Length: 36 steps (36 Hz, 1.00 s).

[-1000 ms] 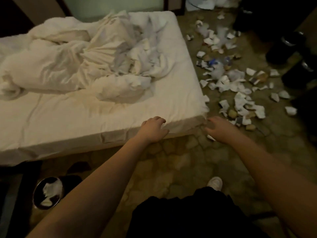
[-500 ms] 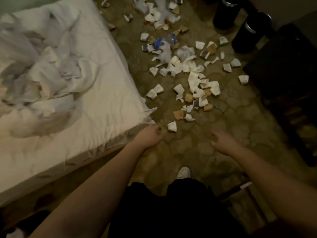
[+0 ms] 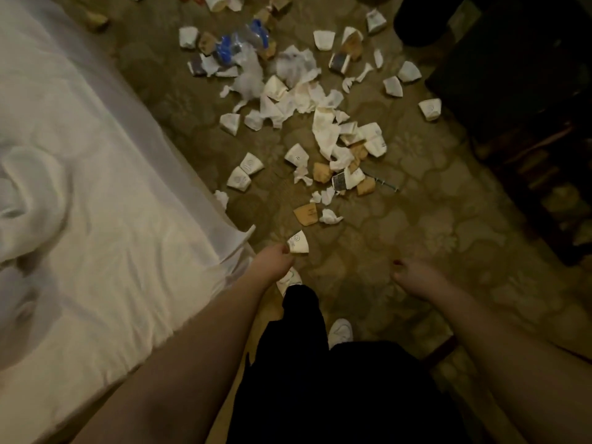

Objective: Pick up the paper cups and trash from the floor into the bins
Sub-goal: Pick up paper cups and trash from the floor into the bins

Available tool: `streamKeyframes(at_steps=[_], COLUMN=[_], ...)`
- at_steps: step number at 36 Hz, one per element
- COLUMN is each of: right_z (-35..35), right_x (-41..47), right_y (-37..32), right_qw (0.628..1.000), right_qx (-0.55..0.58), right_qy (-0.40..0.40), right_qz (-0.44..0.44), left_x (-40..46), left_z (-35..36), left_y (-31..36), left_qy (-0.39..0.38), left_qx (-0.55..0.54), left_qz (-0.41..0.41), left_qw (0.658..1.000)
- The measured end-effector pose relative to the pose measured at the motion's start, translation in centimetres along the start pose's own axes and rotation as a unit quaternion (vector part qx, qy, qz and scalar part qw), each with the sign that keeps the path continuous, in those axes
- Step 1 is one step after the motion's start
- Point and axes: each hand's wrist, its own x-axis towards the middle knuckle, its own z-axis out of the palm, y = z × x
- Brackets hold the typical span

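Left hand [image 3: 275, 259] reaches beside a white cup [image 3: 298, 242] on the carpet [image 3: 400, 219] — grip unclear. Right hand [image 3: 413, 273] hangs loosely curled, holding nothing. More cups [image 3: 250, 164] and paper [image 3: 298, 64] lie scattered ahead — bed [image 3: 96, 187] at left.

The bed [image 3: 105, 193] is walling off the left; dark furniture [image 3: 519, 75] is blocking the right; bare carpet [image 3: 416, 225] is lying open before the scattered paper cups [image 3: 323, 129].

The person steps closer to the litter. The left hand [image 3: 275, 260], near the bed [image 3: 96, 203] corner before, now reaches a white cup [image 3: 298, 242]; contact is unclear. The right hand [image 3: 413, 274] hangs lower.
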Motion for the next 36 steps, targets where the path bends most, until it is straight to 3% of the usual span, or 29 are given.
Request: streamKeyframes(at_steps=[9, 21, 27, 36], right_z=[-0.3, 6.2, 9.3, 12.8], right_x=[12.4, 33.7, 42.8, 53.0], right_y=[-4.9, -3.8, -2.9, -4.8], right_qw=[1.000, 0.990, 0.972, 0.952], right_qx=[0.021, -0.092, -0.146, -0.188], right_qy=[-0.005, -0.013, 0.008, 0.081], right_qz=[-0.021, -0.107, -0.182, -0.228], left_x=[12.9, 31.4, 39.4, 48.4], left_z=[0.9, 10.4, 16.4, 21.2], left_y=[-0.3, -4.0, -7.0, -9.6], left_qy=[0.005, 0.017, 0.047, 0.103], left_qx=[0.016, 0.030, 0.017, 0.107], left_qz=[-0.010, -0.045, -0.054, -0.050], left_qw=[1.000, 0.998, 0.997, 0.988])
